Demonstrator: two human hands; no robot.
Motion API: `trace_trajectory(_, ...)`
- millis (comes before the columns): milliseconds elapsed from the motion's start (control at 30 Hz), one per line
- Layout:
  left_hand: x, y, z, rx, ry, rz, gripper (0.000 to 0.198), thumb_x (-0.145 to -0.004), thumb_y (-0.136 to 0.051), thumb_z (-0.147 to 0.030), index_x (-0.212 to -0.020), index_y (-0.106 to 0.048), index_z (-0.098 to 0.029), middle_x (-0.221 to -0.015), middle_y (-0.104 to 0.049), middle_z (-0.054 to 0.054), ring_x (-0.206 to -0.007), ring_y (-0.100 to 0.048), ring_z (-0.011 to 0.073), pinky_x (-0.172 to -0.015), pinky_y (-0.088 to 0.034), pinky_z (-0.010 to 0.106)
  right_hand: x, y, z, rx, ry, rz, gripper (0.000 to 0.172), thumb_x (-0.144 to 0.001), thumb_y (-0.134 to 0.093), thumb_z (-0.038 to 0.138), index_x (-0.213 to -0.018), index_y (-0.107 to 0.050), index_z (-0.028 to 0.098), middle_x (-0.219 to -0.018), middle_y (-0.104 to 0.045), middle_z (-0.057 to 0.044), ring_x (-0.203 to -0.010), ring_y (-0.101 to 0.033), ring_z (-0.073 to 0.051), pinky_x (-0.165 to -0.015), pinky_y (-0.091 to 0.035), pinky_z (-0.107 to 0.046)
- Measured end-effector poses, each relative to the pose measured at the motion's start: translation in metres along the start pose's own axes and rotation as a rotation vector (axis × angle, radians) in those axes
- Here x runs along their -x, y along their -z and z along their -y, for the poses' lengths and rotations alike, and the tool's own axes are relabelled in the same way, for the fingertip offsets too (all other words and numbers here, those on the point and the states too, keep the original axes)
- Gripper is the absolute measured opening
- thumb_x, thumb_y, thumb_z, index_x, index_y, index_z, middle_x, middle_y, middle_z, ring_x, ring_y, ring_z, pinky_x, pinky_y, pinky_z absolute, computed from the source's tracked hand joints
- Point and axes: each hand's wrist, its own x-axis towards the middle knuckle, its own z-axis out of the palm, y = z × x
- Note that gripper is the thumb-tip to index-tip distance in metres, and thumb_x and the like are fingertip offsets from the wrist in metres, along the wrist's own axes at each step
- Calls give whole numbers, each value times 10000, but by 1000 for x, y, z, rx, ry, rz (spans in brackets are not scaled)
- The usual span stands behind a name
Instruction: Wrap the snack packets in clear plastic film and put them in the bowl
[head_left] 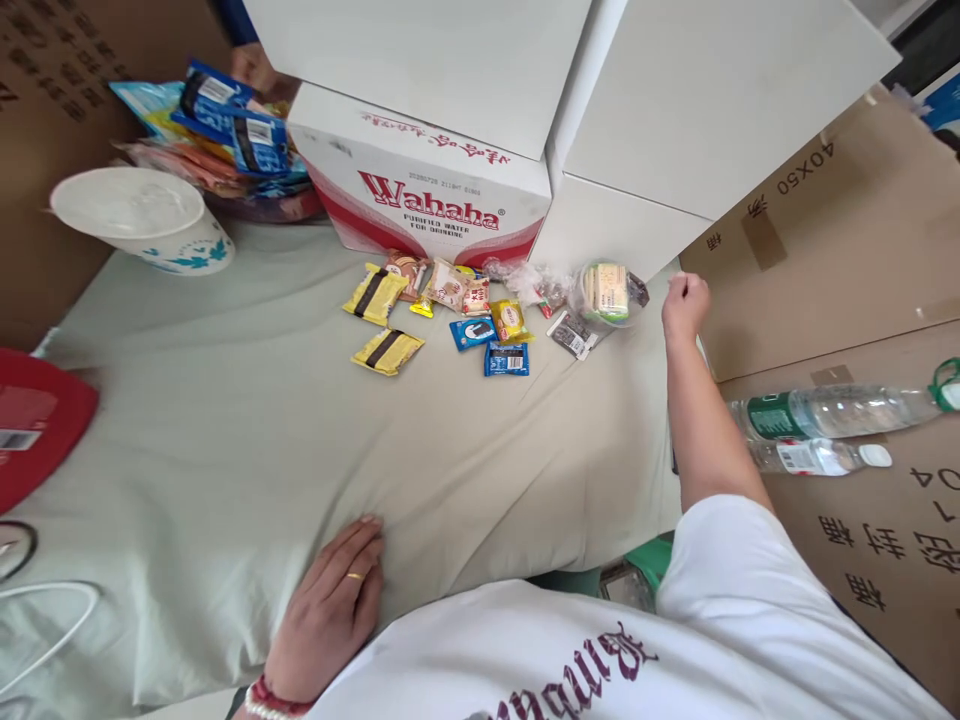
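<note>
My left hand (pixel 328 608) lies flat on the near edge of the pale green cloth (pixel 300 440), fingers stretched out and holding nothing. At the far right edge of the cloth, my right hand (pixel 686 305) is closed; whatever its fingers hold, if anything, is hidden. Just left of it stands a clear round tub (pixel 606 294) with a wrapped snack inside. Small snack packets spread leftward from there: a grey packet (pixel 574 335), a dark blue packet (pixel 506 359), a light blue packet (pixel 472 333) and two yellow packets with dark bands, one a yellow packet (pixel 388 352) nearer me.
A Wahaha water carton (pixel 427 190) and white boxes (pixel 637 100) stand behind the snacks. At left are a paper tub (pixel 142 220), a heap of bagged snacks (pixel 232 130) and a red object (pixel 37 420). Plastic bottles (pixel 862 410) lie right, beside cardboard (pixel 817 220). Another person's hand (pixel 253 68) shows behind.
</note>
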Motion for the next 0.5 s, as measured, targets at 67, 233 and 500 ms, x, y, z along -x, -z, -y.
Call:
trace_trajectory(67,1,0,-1,5,0,-4,395,-868,-574,-119,-1233,-664,-241,-1251,-731,105,-1234,-681,297,-1005,-612,466,36,5,10,145,82,-3,397,-1033,-384,426,-997,-677,160,-1068,-645,-141,-993,-612,-236,-971,-485,-420)
trace_trajectory(233,1,-2,0,14,-8,-5,341,-879,-565,-100,-1177,-683,-218,-1242,-735,107,-1247,-673,284,-1026,-602,453,96,-16,29,364,213,242,427,-949,-543,438,-1281,-610,178,-1295,-603,-165,-1036,-629,-271,-863,-530,-373)
trace_trajectory(500,2,4,-9,81,68,-128,247,-911,-543,-87,-1071,-684,-212,-1173,-735,99,-1188,-685,242,-994,-598,411,95,-28,27,328,75,247,474,-855,-541,272,-1313,-534,151,-1298,-580,-187,-1036,-629,-272,-920,-526,-430)
